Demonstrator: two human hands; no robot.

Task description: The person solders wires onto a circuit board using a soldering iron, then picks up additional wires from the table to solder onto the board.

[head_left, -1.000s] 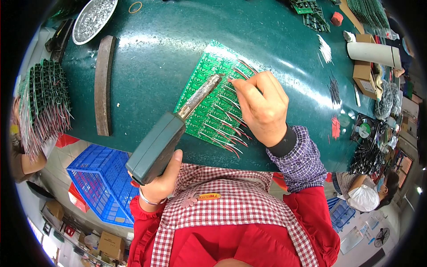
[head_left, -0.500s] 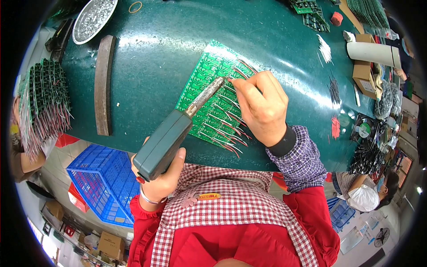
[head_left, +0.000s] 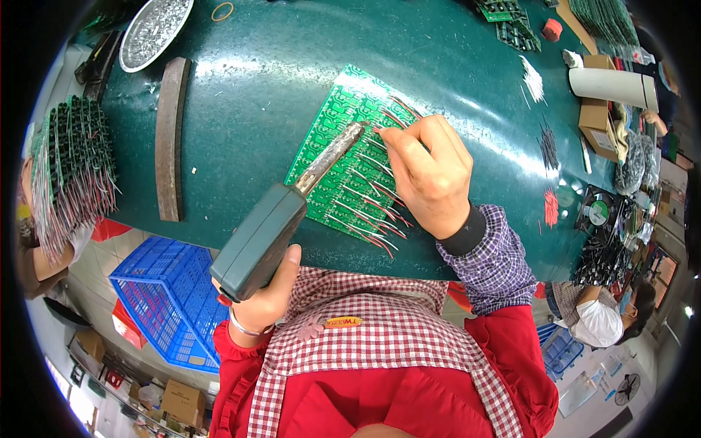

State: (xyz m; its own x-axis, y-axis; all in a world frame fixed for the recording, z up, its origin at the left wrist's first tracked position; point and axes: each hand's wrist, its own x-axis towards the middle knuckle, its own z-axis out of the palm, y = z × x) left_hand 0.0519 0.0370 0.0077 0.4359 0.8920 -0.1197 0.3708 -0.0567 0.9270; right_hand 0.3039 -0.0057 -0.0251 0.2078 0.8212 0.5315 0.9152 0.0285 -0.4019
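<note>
My left hand (head_left: 266, 303) is wrapped round the dark green handle of a soldering gun (head_left: 261, 237). Its scuffed metal barrel slants up to the right over a green circuit board (head_left: 321, 142), with the tip close to my right fingertips. My right hand (head_left: 434, 175) is closed in a pinch above the board's right side. A thin red wire end shows at those fingertips; most of the wire is hidden by the hand. Rows of red, white and dark wires (head_left: 365, 219) stick out from the board toward its lower right.
A brown curved bar (head_left: 170, 142) and a dish of metal bits (head_left: 153, 36) lie to the left. On the right are white (head_left: 534, 80), black (head_left: 549, 150) and red wire bundles (head_left: 550, 209), plus a small fan (head_left: 597, 212). Wired boards (head_left: 73, 160) hang at the far left, above a blue crate (head_left: 171, 292).
The soldering gun has shifted slightly left with my left hand, and its tip sits a little higher and further left. My right hand has hardly moved.
</note>
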